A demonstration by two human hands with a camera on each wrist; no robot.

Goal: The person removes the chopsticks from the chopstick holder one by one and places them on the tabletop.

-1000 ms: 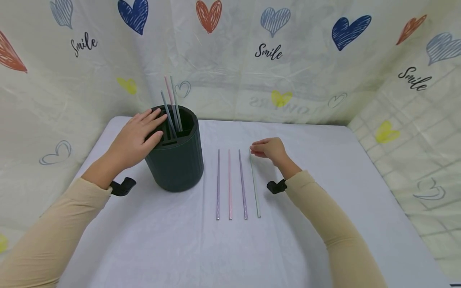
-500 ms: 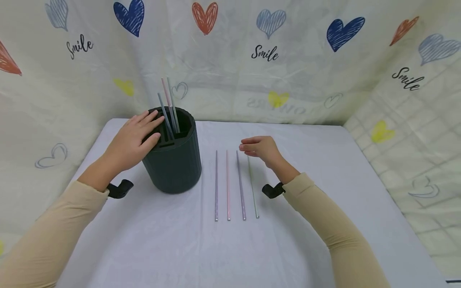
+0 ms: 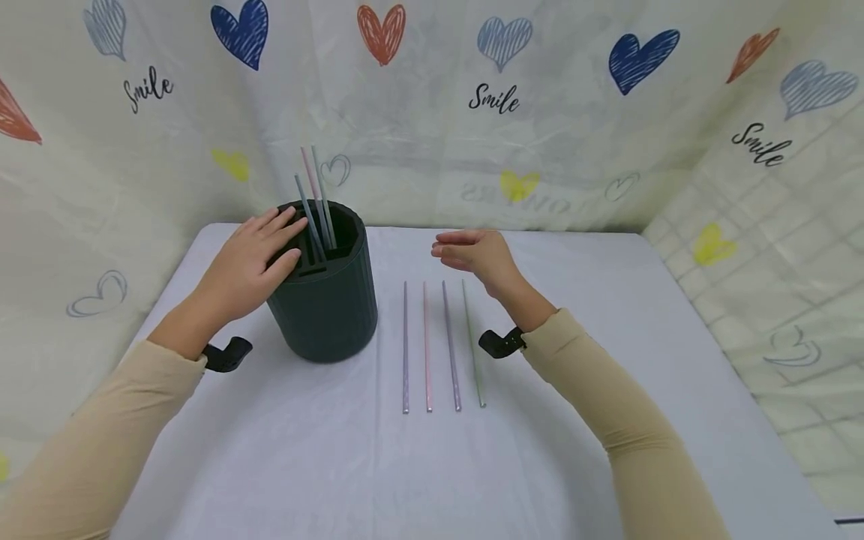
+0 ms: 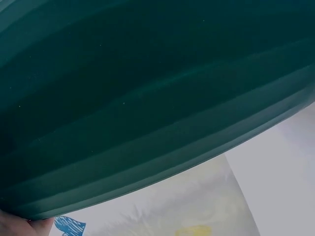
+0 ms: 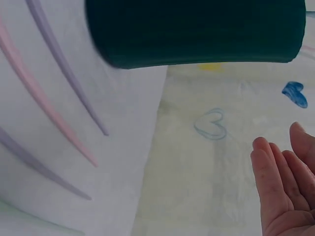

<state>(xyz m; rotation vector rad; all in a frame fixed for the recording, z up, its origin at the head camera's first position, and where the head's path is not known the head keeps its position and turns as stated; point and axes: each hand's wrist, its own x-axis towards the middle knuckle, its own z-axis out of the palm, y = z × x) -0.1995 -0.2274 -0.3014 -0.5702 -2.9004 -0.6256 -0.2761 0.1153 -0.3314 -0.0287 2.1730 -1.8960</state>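
My left hand [image 3: 246, 259] rests on the rim of a dark green ribbed utensil holder [image 3: 331, 319], fingers stretched over its divided top. The holder's wall [image 4: 147, 98] fills most of the left wrist view. Out of its opening lean several thin pastel sticks [image 3: 319, 199]. To its right my right hand [image 3: 475, 256] is raised over the table, holding nothing, its fingers extended together and the thumb apart. Below it lies a row of slim sticks: a purple stick [image 3: 406, 349], a pink stick [image 3: 427, 349], a second purple stick [image 3: 451, 349] and a green stick [image 3: 472, 341].
A white cloth [image 3: 270, 465] covers the table. Behind it hangs a cream curtain [image 3: 418, 135] printed with hearts and lettering, which continues along the right side. Each wrist wears a black camera mount, such as the right mount [image 3: 501, 344].
My right hand has moved left and away from me, from the far end of the green stick to beyond the row. The left hand stays on the holder. The view has shifted slightly.
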